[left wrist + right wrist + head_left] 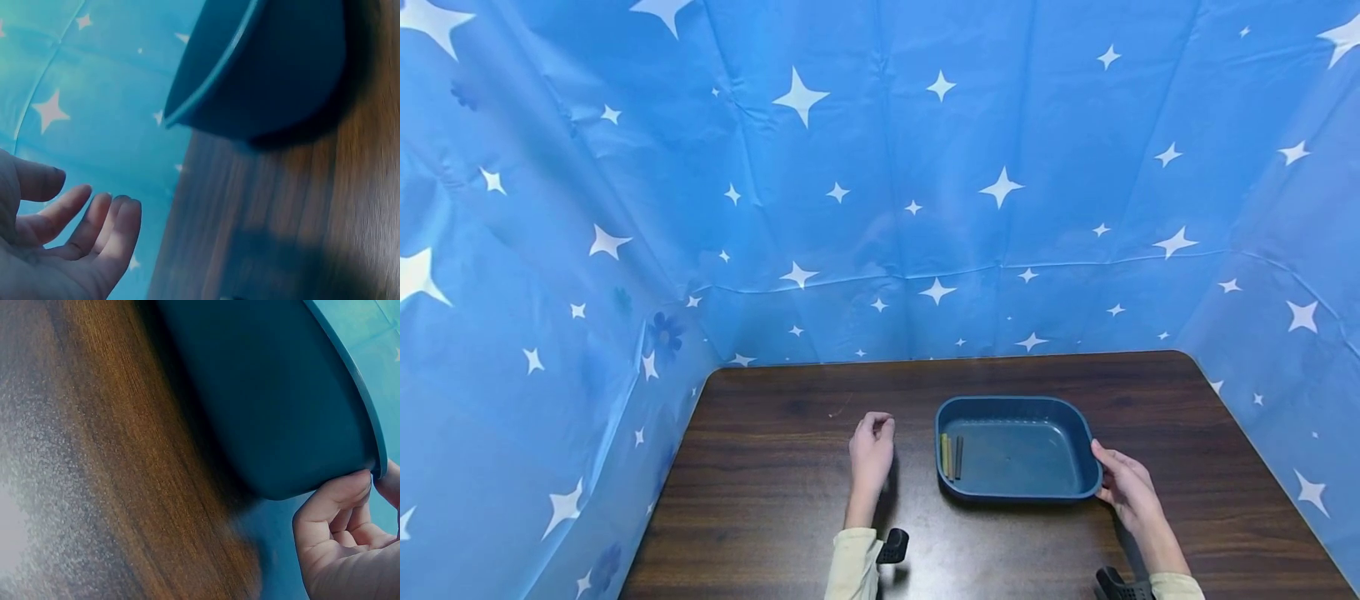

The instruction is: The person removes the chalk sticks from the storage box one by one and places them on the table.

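A blue rectangular plastic tray (pixel 1015 462) with rounded corners sits on the table, right of centre. My right hand (pixel 1129 493) pinches its right end, thumb at the rim; the right wrist view has curled fingers (pixel 331 506) against the outer wall. Inside, along the left end, lie three thin sticks side by side: a yellowish stick (pixel 944 455), a tan stick (pixel 951 462) and a dark grey stick (pixel 958 457). Left of the tray, apart from it, my left hand (pixel 871 454) holds nothing. Its fingers are loosely bent in the left wrist view, near the tray's outer wall (pixel 287 75).
The dark wood-grain table (pixel 760 483) has rounded far corners. A blue curtain (pixel 865 167) with white stars stands behind it and along both sides. Each wrist wears a black device, such as the left wrist device (pixel 893 547).
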Motion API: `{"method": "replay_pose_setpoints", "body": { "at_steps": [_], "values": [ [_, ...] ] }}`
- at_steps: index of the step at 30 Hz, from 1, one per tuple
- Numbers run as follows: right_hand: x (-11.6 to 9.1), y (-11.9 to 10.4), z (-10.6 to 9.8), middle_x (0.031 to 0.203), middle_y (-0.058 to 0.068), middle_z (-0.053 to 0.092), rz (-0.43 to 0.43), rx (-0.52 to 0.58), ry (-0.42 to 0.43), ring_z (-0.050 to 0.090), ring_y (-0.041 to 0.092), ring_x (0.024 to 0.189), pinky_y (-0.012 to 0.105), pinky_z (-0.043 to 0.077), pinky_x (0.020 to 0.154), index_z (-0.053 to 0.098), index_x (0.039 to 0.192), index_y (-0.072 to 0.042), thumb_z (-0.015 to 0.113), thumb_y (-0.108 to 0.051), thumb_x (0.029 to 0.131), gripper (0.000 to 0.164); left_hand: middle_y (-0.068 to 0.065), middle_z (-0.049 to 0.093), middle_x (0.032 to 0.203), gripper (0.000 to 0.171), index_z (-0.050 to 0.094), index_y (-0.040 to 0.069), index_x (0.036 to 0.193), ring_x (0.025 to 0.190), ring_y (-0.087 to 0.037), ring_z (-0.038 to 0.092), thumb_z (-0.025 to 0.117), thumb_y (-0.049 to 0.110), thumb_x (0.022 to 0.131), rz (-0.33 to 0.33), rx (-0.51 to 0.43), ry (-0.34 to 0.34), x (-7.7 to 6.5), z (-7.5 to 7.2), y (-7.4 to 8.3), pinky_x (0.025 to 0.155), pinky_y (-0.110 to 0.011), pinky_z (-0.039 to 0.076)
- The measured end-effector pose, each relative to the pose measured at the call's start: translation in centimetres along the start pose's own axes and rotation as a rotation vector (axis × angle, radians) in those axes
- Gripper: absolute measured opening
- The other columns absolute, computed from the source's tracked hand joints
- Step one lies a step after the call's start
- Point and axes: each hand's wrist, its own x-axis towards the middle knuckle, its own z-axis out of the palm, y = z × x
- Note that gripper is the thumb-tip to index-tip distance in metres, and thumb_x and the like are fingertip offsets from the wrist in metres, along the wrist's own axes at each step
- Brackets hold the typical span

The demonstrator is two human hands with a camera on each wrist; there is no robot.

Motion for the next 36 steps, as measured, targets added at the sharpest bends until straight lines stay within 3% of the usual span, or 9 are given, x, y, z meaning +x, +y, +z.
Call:
{"method": "replay_pose_setpoints", "body": {
  "at_steps": [4,12,15,20,23,29,32,36],
  "values": [
    [0.0,0.0,0.0,0.074,-0.007,0.059,-0.001,0.007,-0.002,0.06,0.006,0.068,0.021,0.055,0.061,0.062,0.082,-0.018,0.056,-0.03,0.108,0.03,-0.01,0.069,0.089,0.01,0.072,-0.004,0.099,0.081,-0.023,0.064,0.066,0.003,0.095,-0.012,-0.04,-0.055,-0.2,1.2,1.1,0.074,-0.037,0.052],
    [0.1,0.2,-0.1,0.075,-0.006,0.06,-0.002,0.006,0.004,0.061,0.006,0.068,0.021,0.055,0.061,0.062,0.083,-0.018,0.057,-0.03,0.108,0.029,-0.006,0.07,0.085,0.013,0.071,-0.001,0.103,0.074,-0.011,0.061,0.065,0.008,0.098,-0.05,-0.082,-0.23,-1.2,4.3,2.4,0.068,-0.029,0.051],
    [0.1,0.3,-0.1,0.075,-0.006,0.06,-0.005,0.0,0.005,0.061,0.006,0.067,0.02,0.055,0.06,0.063,0.083,-0.018,0.057,-0.031,0.108,0.028,-0.01,0.072,0.088,0.015,0.07,-0.004,0.106,0.077,-0.015,0.066,0.064,0.008,0.098,-0.048,-0.082,-0.28,-1.6,5.4,2.8,0.07,-0.03,0.054],
    [0.1,0.3,-0.1,0.074,-0.006,0.059,-0.011,-0.001,0.005,0.06,0.006,0.066,0.02,0.055,0.059,0.063,0.083,-0.018,0.057,-0.031,0.108,0.028,-0.017,0.072,0.109,0.021,0.067,-0.004,0.115,0.101,-0.03,0.071,0.062,0.01,0.1,-0.043,0.023,-0.345,-2.0,6.6,3.9,0.084,-0.043,0.058],
    [0.1,0.2,-0.2,0.074,-0.006,0.059,-0.006,0.0,0.007,0.059,0.006,0.066,0.019,0.054,0.059,0.063,0.083,-0.018,0.057,-0.031,0.108,0.029,-0.023,0.069,0.119,0.027,0.064,-0.004,0.121,0.11,-0.037,0.068,0.061,0.013,0.101,-0.061,0.091,-0.384,-2.1,7.3,4.5,0.091,-0.05,0.056],
    [0.0,0.3,-0.2,0.074,-0.006,0.058,-0.004,-0.003,0.008,0.058,0.006,0.066,0.019,0.053,0.059,0.063,0.081,-0.018,0.057,-0.032,0.108,0.03,-0.028,0.06,0.128,0.041,0.054,-0.006,0.134,0.121,-0.041,0.059,0.06,0.021,0.103,-0.158,0.175,-0.468,-2.3,8.8,5.2,0.099,-0.054,0.05],
    [0.0,0.3,-0.2,0.074,-0.006,0.058,-0.005,-0.004,0.008,0.058,0.006,0.067,0.02,0.053,0.059,0.063,0.081,-0.018,0.057,-0.032,0.108,0.03,-0.029,0.058,0.128,0.044,0.053,-0.007,0.135,0.124,-0.043,0.056,0.061,0.021,0.102,-0.191,0.195,-0.478,-2.6,9.3,5.0,0.102,-0.054,0.048],
    [0.1,0.2,-0.2,0.074,-0.006,0.058,-0.012,0.003,0.012,0.058,0.007,0.067,0.02,0.052,0.059,0.062,0.082,-0.018,0.057,-0.032,0.108,0.03,-0.033,0.056,0.13,0.046,0.051,-0.01,0.136,0.127,-0.046,0.054,0.062,0.018,0.1,-0.187,0.217,-0.476,-2.7,9.9,4.7,0.106,-0.055,0.046]
  ]
}}
